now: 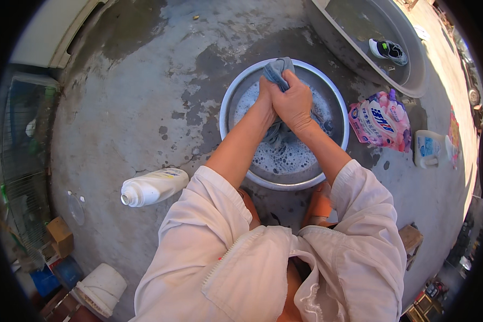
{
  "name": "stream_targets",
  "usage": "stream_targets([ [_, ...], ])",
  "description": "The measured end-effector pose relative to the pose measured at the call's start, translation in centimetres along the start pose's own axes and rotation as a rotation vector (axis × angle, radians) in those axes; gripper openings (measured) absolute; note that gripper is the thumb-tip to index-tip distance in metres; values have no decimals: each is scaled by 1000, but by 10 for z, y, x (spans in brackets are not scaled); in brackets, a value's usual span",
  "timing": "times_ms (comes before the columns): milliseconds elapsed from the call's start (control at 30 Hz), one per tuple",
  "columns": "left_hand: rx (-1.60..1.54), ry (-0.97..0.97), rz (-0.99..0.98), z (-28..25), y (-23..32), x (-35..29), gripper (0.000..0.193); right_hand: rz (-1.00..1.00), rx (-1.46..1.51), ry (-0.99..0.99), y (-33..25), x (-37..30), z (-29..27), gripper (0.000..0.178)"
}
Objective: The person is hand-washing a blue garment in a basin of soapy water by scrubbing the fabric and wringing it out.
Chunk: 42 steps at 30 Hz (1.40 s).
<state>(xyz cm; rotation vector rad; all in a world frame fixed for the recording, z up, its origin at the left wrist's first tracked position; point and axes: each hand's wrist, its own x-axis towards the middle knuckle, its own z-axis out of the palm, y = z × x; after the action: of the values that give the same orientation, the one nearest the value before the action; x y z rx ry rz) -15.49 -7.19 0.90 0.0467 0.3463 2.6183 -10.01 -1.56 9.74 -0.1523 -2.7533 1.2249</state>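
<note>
A metal basin (pixel 224 107) of foamy water stands on the concrete in front of me. Above the water, my left hand (pixel 266 97) and my right hand (pixel 294 103) are pressed together, both closed around a wet grey-blue cloth (pixel 278 68). One bunched end of the cloth sticks out beyond my fingers toward the far rim. Its other part hangs below my hands to the suds. My right hand covers part of the left, whose fingers are mostly hidden.
A white bottle (pixel 155 187) lies left of the basin. On the right are a pink-purple detergent bag (pixel 381 121) and another white bottle (pixel 430 148). A large grey tub (pixel 338 51) at far right holds a shoe (pixel 390 51). A white bucket (pixel 103 287) stands near left.
</note>
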Motion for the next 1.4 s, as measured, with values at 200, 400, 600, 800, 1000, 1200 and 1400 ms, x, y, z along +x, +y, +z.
stream_targets([
  [200,425,541,-114,45,-40,-6,42,246,-26,300,85,54,3,43],
  [400,1,-190,-116,-2,29,-17,48,34,74,-118,-13,-16,17,44],
  [600,485,582,-89,52,-66,-14,35,476,-16,134,74,64,-11,59],
  [800,148,161,-125,-32,20,-19,37,140,148,-55,-5,4,10,50],
  [1000,408,701,-121,56,-44,-27,42,307,20,-59,68,55,-7,50],
  [1200,501,725,-68,62,-6,-26,36,156,122,-95,15,25,-15,49],
  [1400,559,917,75,61,-16,-26,29,73,97,-54,30,29,-9,50],
])
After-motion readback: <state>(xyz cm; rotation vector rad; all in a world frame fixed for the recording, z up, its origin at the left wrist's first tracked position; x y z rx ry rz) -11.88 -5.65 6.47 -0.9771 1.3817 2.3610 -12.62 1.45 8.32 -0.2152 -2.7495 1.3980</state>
